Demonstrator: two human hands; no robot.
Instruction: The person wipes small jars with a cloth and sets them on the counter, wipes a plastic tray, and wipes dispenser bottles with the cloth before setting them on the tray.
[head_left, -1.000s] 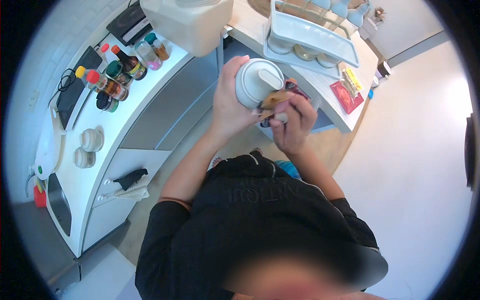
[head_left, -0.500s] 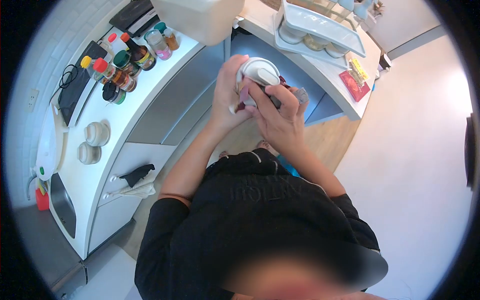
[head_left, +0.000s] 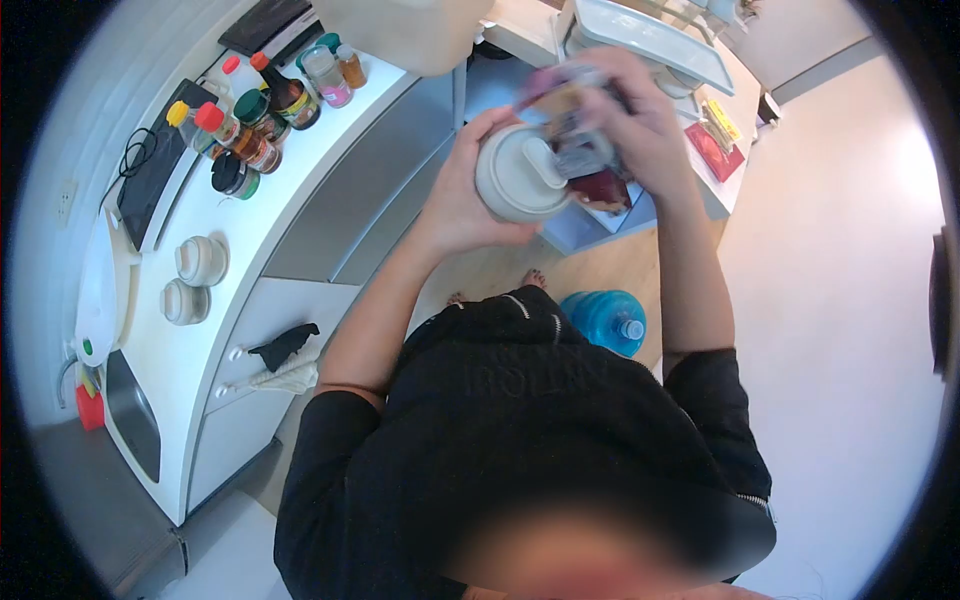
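2 holds are seen: the lidded container is clasped in the left grip; beside it, blurred packets (seemingly pinched) are handled by the right grip. Steady support seems called for.

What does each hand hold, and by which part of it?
The left hand holds the white lidded container around its side. The right hand holds some packaging, too blurred to tell where.

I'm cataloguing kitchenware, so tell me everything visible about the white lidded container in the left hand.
The white container has a round, plastic-looking lid, apparently closed, with a raised, elongated tab. Its lid faces the camera; the left hand wraps around its side. Blurred packets show beside it; contact is unclear. Its contents are hidden.
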